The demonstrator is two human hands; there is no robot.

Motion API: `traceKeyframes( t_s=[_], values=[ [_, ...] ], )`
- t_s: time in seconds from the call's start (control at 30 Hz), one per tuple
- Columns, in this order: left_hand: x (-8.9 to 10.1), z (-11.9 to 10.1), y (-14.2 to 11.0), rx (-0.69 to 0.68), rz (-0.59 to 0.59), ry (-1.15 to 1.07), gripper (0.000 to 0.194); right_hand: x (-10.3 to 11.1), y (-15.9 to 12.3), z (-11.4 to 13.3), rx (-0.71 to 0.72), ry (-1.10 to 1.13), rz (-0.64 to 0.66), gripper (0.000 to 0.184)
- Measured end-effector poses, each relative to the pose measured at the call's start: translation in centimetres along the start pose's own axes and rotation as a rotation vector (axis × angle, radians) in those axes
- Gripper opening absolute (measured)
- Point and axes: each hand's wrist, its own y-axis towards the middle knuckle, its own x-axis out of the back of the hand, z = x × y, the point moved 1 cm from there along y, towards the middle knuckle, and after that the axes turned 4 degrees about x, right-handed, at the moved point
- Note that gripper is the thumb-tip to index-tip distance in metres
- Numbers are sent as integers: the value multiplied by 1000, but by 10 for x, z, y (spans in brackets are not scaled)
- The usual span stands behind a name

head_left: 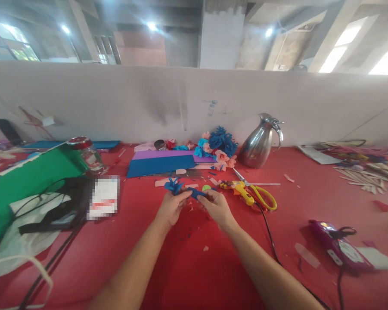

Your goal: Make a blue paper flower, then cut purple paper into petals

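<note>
A steel jug [256,144] stands before a pale partition [122,107].

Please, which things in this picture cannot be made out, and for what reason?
All in the head view:
Blue flower, lower part: hidden by the left hand.
Blue strip, full length: partly covered by the right hand.
White item, what it is: masked by coarse pixels.
Purple device, its lettering: blurred.
Blue wall marks, wording: too small.
Green sheet, its left end: cut off by the left edge.
</note>
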Motion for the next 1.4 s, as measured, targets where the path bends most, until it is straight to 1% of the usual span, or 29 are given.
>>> traceKeyframes(
  t_s=[0.13, 0.3, 0.43, 0.63, 0.8, 0.97, 1.03, 1.07, 1.1, 1.17, 1.2, 1.23, 1.3, 1.33, 1.4],
  values=[
    [1, 1, 1, 14, -28, 20, 25, 4, 2, -2, -45, -33, 39, 31],
    [2, 0, 1, 9, -37, 29, 29, 7, 2, 0, -31, -89, 54, 31],
    [1, -2, -1, 16, -44, 29, 31, 4, 0, -1, -25, -80, 34, 28],
    [0, -3, -2, 16, -94, 69, 36, 2, -1, 2, -15, -17, 19, 28],
    [2, -2, 0, 2, -88, 95, 38, 6, 1, 5, -69, 20, 3, 20],
    [2, -2, 1, -3, -105, 77, 43, 15, 6, 8, -64, -12, -80, 22],
    [3, -1, 1, 3, -96, 82, 44, 26, 9, 10, -35, -141, -111, 22],
    [5, -1, 2, 9, -87, 97, 44, 34, 10, 12, -14, -271, -140, 21],
    [6, -2, 3, 15, -81, 118, 43, 43, 12, 14, 11, -449, -184, 21],
    [10, -3, 4, 24, -100, 179, 41, 66, 14, 17, 21, -907, -283, 20],
    [12, -4, 5, 33, -119, 218, 40, 77, 14, 18, -12, -1109, -319, 23],
    [15, -5, 6, 46, -135, 258, 39, 88, 15, 18, -73, -1242, -312, 27],
    [18, -7, 7, 93, -143, 329, 39, 107, 15, 16, -215, -1338, -247, 33],
    [19, -8, 7, 124, -139, 358, 38, 114, 16, 15, -272, -1338, -210, 34],
    [21, -10, 6, 183, -129, 414, 37, 123, 17, 12, -340, -1308, -160, 33]
  ],
)
